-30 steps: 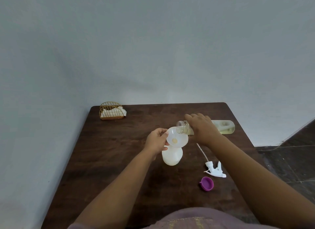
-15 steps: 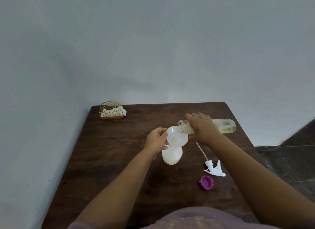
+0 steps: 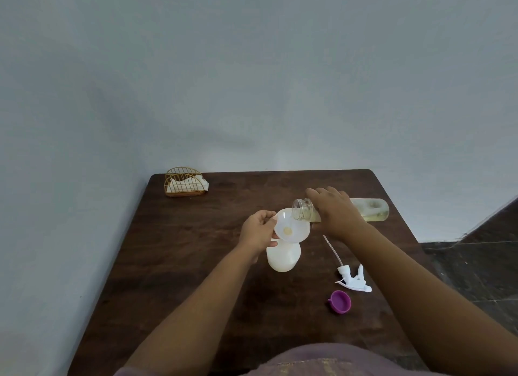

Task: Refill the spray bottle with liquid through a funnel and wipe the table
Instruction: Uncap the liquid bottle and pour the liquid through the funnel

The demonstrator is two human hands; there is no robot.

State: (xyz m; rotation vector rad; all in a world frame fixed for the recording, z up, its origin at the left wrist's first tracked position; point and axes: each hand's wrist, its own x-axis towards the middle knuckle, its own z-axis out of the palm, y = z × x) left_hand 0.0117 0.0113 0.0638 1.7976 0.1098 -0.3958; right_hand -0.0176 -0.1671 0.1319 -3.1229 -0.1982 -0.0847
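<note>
The left hand (image 3: pixel 256 231) pinches the rim of the white funnel (image 3: pixel 291 230), which sits in the white spray bottle (image 3: pixel 283 256) in the middle of the brown counter (image 3: pixel 196 263). The right hand (image 3: pixel 336 211) has its fingers curled round the clear bottle (image 3: pixel 370 210), tipped sideways, its mouth over the funnel. The spray top (image 3: pixel 354 279) and purple cap (image 3: pixel 339 302) lie nearby.

place: home room | cues: wooden table (image 3: pixel 179 263); napkin holder (image 3: pixel 185 183); plain wall (image 3: pixel 252 81)

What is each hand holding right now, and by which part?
Left hand pinches the white plastic funnel at its rim. Right hand grips the tilted clear plastic bottle of yellowish liquid around its upper body.
</note>
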